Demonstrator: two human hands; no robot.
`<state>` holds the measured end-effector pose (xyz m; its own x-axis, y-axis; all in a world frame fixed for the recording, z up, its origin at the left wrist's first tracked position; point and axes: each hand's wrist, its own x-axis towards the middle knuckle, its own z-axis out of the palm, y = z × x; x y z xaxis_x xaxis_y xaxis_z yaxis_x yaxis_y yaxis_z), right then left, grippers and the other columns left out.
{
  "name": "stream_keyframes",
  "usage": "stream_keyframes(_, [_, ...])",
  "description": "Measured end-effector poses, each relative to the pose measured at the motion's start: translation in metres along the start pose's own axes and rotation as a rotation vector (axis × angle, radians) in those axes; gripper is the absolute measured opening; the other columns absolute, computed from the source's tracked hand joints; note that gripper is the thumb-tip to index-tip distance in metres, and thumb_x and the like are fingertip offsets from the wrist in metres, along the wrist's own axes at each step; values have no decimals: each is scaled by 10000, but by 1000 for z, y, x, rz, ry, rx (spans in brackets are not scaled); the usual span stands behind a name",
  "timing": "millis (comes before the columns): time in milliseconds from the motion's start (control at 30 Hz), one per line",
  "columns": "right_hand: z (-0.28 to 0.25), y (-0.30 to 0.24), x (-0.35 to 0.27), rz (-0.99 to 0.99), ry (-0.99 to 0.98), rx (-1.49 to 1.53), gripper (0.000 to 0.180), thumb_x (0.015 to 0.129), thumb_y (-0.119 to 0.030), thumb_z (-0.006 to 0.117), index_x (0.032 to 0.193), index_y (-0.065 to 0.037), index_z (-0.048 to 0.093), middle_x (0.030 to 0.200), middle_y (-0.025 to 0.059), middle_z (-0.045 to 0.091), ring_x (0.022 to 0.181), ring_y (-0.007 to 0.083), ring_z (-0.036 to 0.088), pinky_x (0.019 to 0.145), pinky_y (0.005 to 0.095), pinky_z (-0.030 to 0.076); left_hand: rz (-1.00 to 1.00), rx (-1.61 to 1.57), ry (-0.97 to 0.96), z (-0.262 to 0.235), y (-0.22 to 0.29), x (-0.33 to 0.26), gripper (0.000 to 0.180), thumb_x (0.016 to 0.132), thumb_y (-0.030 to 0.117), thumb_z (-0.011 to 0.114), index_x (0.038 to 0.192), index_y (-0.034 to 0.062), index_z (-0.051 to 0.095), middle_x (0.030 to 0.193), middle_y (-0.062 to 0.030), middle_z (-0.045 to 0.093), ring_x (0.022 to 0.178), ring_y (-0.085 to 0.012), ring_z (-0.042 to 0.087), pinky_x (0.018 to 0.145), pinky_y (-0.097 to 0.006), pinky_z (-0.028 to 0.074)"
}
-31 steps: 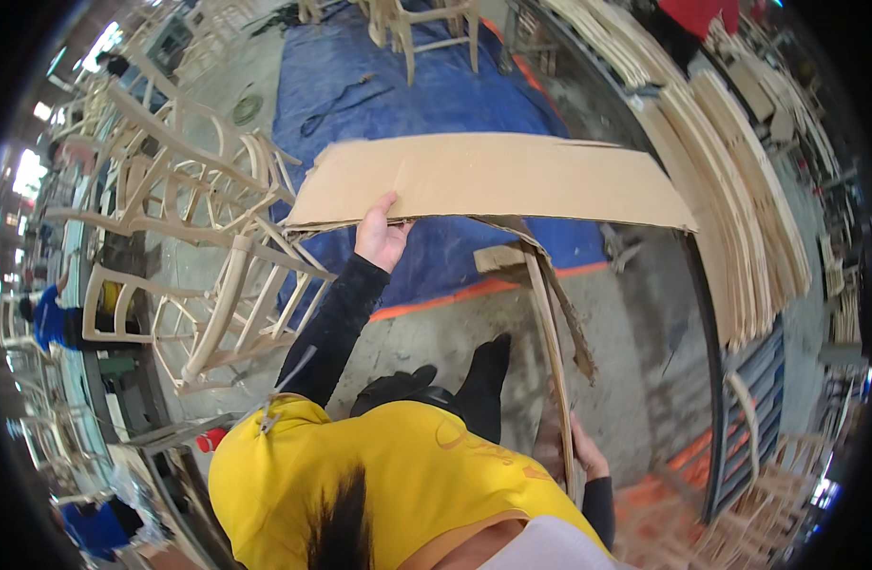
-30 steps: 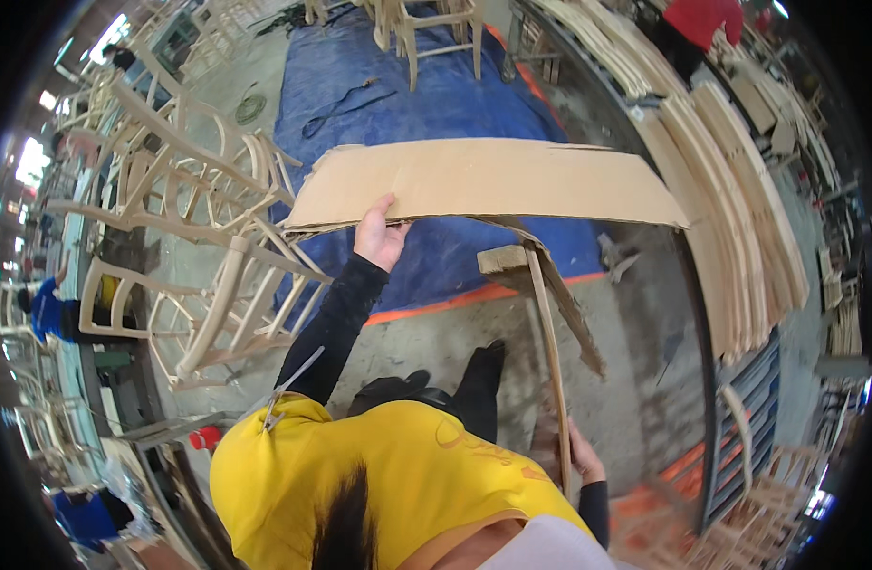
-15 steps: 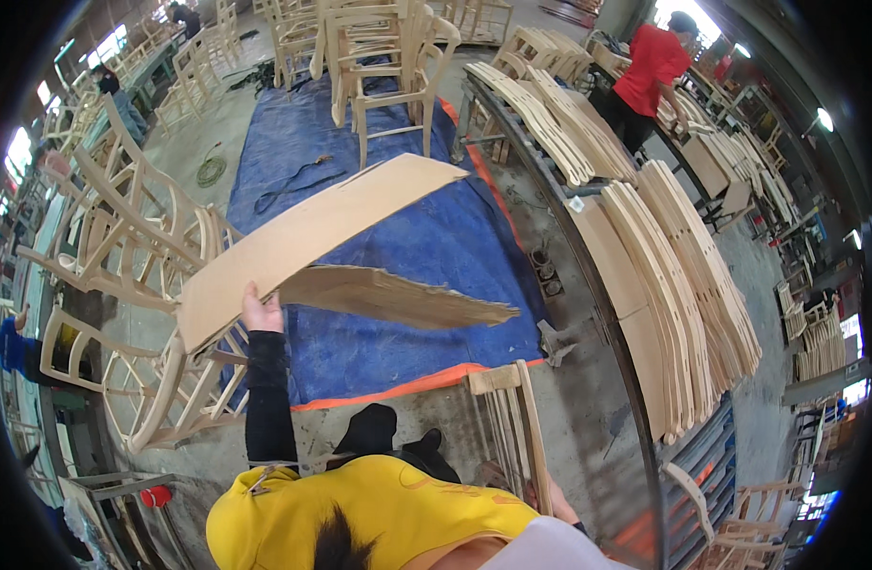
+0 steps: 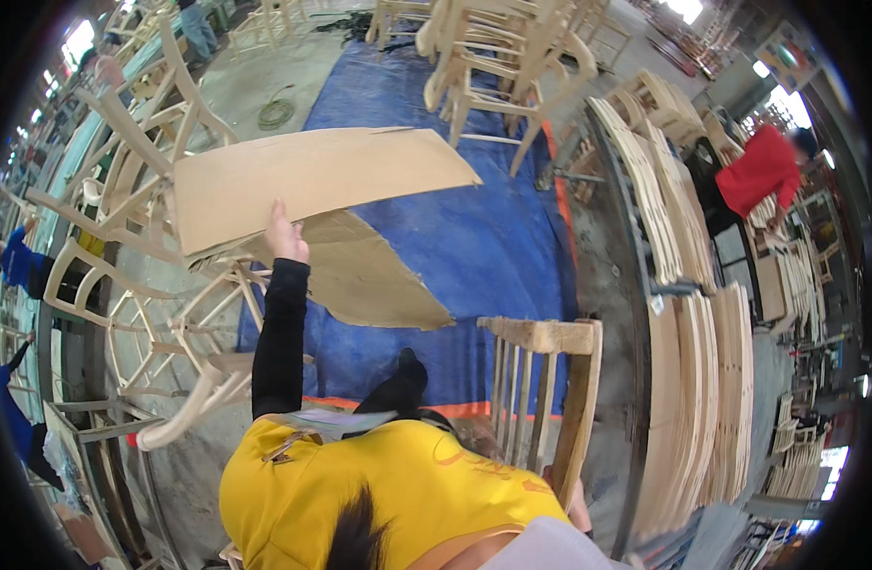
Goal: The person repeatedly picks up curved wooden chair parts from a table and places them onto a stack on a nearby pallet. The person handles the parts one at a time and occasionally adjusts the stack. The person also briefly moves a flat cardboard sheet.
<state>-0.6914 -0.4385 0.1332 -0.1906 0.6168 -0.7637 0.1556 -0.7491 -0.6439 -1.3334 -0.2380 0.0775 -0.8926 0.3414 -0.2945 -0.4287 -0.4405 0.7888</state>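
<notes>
My left hand point(image 4: 286, 237), in a black sleeve, is raised and grips the lower edge of a large folded brown cardboard sheet point(image 4: 312, 176). A torn flap of the sheet point(image 4: 379, 280) hangs below it over the blue tarp point(image 4: 474, 228). Low on the right, only a sliver of my right hand point(image 4: 578, 513) shows. It rests against the post of an unfinished wooden chair frame point(image 4: 542, 380) that stands upright beside me, and it seems to hold that post.
Bare wooden chairs point(image 4: 141, 199) are piled at my left, with more at the far end of the tarp point(image 4: 493, 66). A rack of stacked curved wooden parts point(image 4: 688, 380) lines the right. A person in red point(image 4: 764, 171) stands beyond it, and people in blue point(image 4: 18, 261) work at the far left.
The cardboard has swung from in front of me over to the left, toward the piled chairs. The chair frame now stands closer and more upright at my right.
</notes>
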Motion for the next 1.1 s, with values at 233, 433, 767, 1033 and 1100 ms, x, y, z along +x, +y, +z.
stream_keyframes(233, [68, -139, 142, 58, -63, 346, 480, 952, -468, 393, 728, -54, 483, 494, 66, 416, 391, 202, 429, 386, 314, 380, 23, 207, -113, 91, 18, 149, 307, 909, 242, 634, 1138, 41, 660, 1043, -14, 674, 869, -91, 602, 641, -279, 422])
stream_keyframes(433, [137, -274, 257, 117, -285, 190, 499, 956, -498, 395, 747, -55, 489, 518, 80, 457, 407, 210, 451, 405, 306, 403, 142, 295, -79, 191, -25, 312, 229, 878, 145, 661, 1032, -22, 689, 964, -25, 668, 814, -109, 583, 655, -344, 454])
stream_keyframes(767, [306, -509, 447, -86, -291, -239, 506, 995, -472, 376, 710, -68, 482, 505, 57, 448, 378, 177, 445, 375, 287, 380, 280, 486, -78, 345, -13, 594, 368, 860, 198, 636, 1071, -103, 638, 1085, -143, 688, 992, -219, 633, 888, -336, 470])
stream_keyframes(1033, [456, -676, 581, -91, -320, -205, 549, 983, -520, 368, 695, -65, 475, 489, 67, 447, 359, 183, 427, 367, 288, 364, 263, 323, -80, 418, 20, 805, 383, 873, 230, 660, 1096, -81, 651, 1108, -103, 667, 1002, -176, 597, 884, -309, 462])
stream_keyframes(1100, [498, -717, 628, -115, -247, -226, 524, 984, -478, 374, 696, -56, 491, 472, 69, 437, 351, 190, 431, 363, 288, 361, 308, 341, -50, 453, 24, 882, 401, 888, 235, 642, 1130, -84, 639, 1166, -110, 645, 1060, -183, 578, 928, -309, 440])
